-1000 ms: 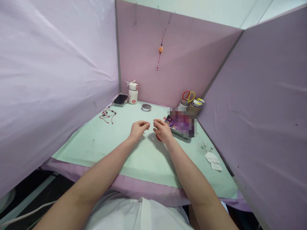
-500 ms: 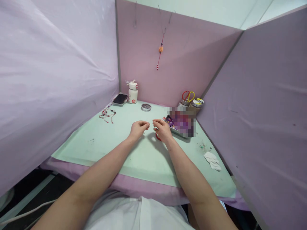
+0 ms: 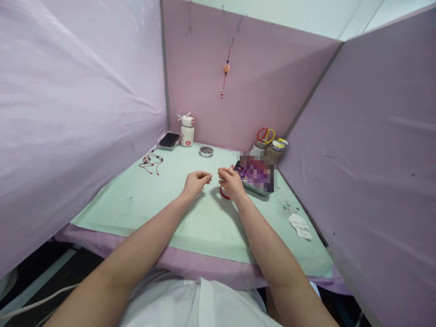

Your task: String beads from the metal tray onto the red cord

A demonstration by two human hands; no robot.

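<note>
Over the middle of the pale green table top, my left hand [image 3: 197, 181] is closed in a pinch. What its fingertips hold, if anything, is too small to make out. Facing it across a small gap, my right hand [image 3: 231, 182] is pinched too, and nothing nameable shows between its fingers. A red looped handle [image 3: 224, 192] lies under my right hand and is partly covered by it. Just right of that hand stands a tray [image 3: 259, 191] of small purple and orange beads [image 3: 243, 173]; part of it is blurred out.
At the back are a white bottle [image 3: 187, 131], a phone [image 3: 169, 140] and a round flat spool [image 3: 206, 151]. Corded beads [image 3: 151, 161] lie left. Scissors [image 3: 265, 135] stand in a jar beside another jar [image 3: 277, 149]. A crumpled tissue [image 3: 299, 226] lies right. A beaded cord [image 3: 226, 69] hangs behind.
My right hand's fingertips have lifted slightly and sit a little farther from my left hand. More of the red loop shows. The whole view has shifted slightly.
</note>
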